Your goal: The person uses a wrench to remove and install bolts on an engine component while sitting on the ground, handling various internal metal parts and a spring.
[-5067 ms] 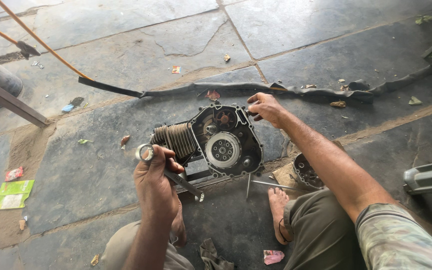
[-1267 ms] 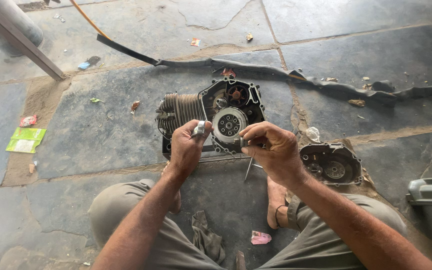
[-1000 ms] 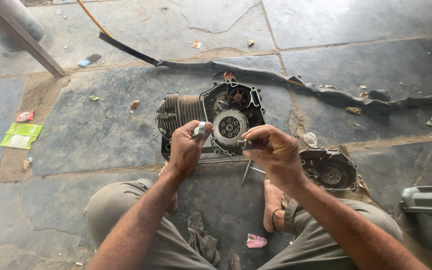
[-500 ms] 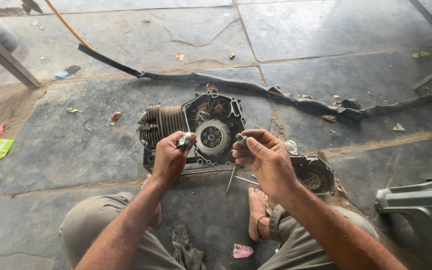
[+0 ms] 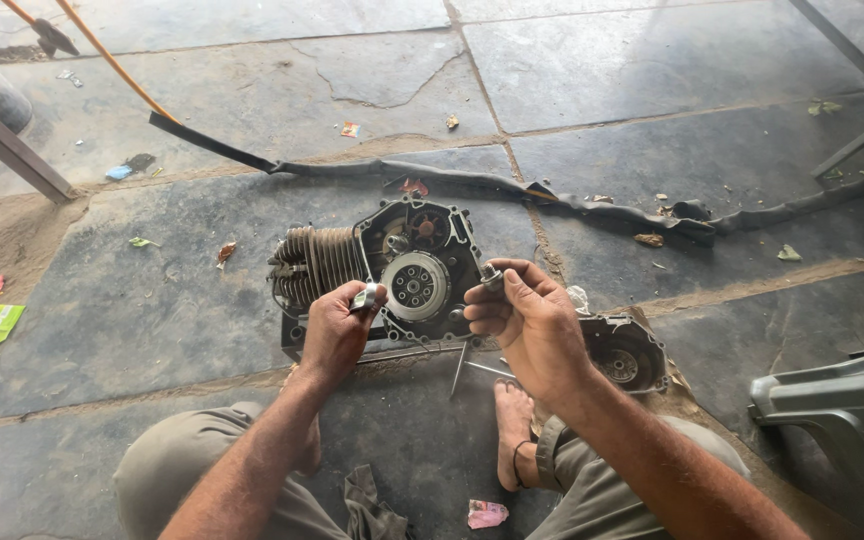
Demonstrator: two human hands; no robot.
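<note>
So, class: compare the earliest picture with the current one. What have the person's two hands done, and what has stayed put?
The right hand left the far edge of the engine and came back in front of it, now pinching a small metal part. The left hand moved up close to the engine, gripping a small metal piece. The engine, loose cover and hose lie as before.

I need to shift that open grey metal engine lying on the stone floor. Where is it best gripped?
Probably by the grey metal engine's ribbed cylinder on its left end, coming from the left: the fins jut out clear of the casing and give purchase. The open face with the round clutch offers no safe hold.
</note>
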